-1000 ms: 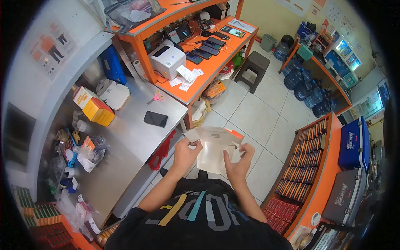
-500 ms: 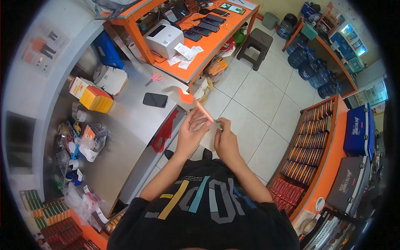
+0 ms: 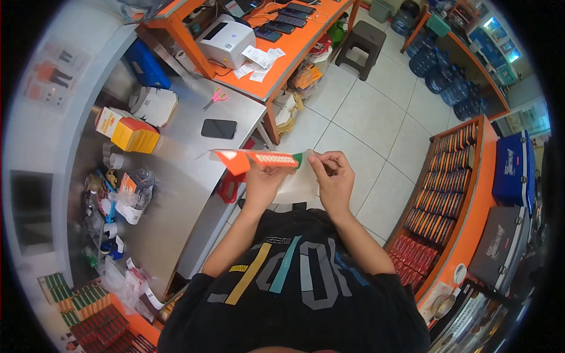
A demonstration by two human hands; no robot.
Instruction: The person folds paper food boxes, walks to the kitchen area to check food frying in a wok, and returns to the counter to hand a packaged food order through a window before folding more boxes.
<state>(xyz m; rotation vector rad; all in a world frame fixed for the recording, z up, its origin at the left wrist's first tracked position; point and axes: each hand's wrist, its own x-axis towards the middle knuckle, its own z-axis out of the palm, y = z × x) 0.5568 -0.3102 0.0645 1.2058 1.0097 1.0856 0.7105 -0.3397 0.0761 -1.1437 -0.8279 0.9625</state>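
Observation:
A thin cardboard carton (image 3: 275,159) is held up in front of my chest. It shows orange panels with white print, a green patch at its right end and a plain whitish face below. My left hand (image 3: 262,187) grips it from underneath, fingers behind the orange strip. At the right edge, my right hand (image 3: 334,181) pinches the pale board between thumb and fingers. An orange flap (image 3: 232,162) sticks out at the left end, tilted down. Part of the carton is hidden behind my fingers.
Left, a metal table holds a black phone (image 3: 219,128), pink-handled scissors (image 3: 216,97) and a yellow box (image 3: 135,135). A white printer (image 3: 227,42) stands on the orange desk (image 3: 247,87). Right is a shelf of small boxes (image 3: 438,194); a dark stool (image 3: 363,47) stands ahead.
The carton has turned from an edge-on slant to nearly level, showing more of its faces. My right hand has moved up and right to its edge. The view has shifted slightly.

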